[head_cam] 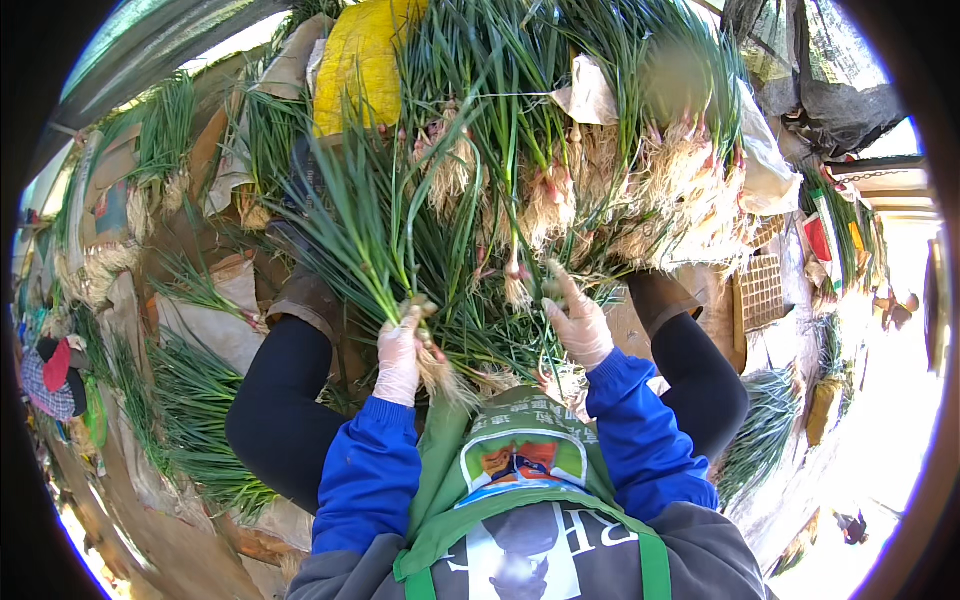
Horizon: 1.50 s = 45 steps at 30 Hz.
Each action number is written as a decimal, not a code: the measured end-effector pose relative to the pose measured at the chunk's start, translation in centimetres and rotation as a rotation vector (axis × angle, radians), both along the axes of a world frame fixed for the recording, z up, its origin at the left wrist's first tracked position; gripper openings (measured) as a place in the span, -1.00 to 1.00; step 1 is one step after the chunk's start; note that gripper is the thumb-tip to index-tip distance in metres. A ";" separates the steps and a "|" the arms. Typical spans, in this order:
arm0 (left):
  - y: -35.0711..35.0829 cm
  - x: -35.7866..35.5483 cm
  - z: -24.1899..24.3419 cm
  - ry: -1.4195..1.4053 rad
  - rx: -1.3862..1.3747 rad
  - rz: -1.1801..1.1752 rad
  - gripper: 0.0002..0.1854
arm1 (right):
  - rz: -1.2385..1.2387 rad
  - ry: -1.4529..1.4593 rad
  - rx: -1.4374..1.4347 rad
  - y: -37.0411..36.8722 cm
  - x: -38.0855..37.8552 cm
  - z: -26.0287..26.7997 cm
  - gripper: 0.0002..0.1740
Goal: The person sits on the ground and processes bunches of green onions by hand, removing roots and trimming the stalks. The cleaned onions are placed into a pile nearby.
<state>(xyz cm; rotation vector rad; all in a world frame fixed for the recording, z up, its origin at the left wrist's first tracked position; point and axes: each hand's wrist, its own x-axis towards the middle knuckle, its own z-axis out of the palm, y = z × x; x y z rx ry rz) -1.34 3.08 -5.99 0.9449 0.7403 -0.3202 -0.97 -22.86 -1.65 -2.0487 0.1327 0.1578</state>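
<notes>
My left hand [400, 356], in a thin translucent glove, grips a bunch of green garlic plants [375, 277] by the stems just above the bulbs. Their leaves fan up and to the left, and the pale roots [444, 373] hang below my fist. My right hand [583, 326], gloved alike, is raised with its fingers apart and nothing visible in it. Close to its fingertips hangs a single rooted plant [515, 281]. Under and between both hands lies a loose heap of plants [465, 322], partly over a green apron [525, 420] that bears writing.
Beyond my hands is a large pile of rooted plants [675, 180], with a yellow woven sack [358, 67] at its left. More leaves [202, 420] lie by my left knee. A brown plastic crate [761, 289] stands at right. Another person [56, 375] is at far left.
</notes>
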 end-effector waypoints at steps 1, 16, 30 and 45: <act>0.2 0.0 -0.6 0.033 0.068 0.056 -0.65 | -0.007 0.000 -0.135 -0.7 0.1 -0.4 -0.46; -4.8 1.6 3.5 -0.203 0.157 -0.182 -0.61 | 0.388 0.045 -0.355 5.1 1.3 -3.7 -0.85; -3.3 1.6 4.8 -0.159 -0.331 -0.334 -0.61 | -0.140 0.102 0.189 -0.5 4.4 -0.4 -0.75; -6.7 0.7 4.8 -0.110 -0.231 -0.460 -0.74 | -0.584 0.270 1.407 7.0 0.4 0.3 -0.86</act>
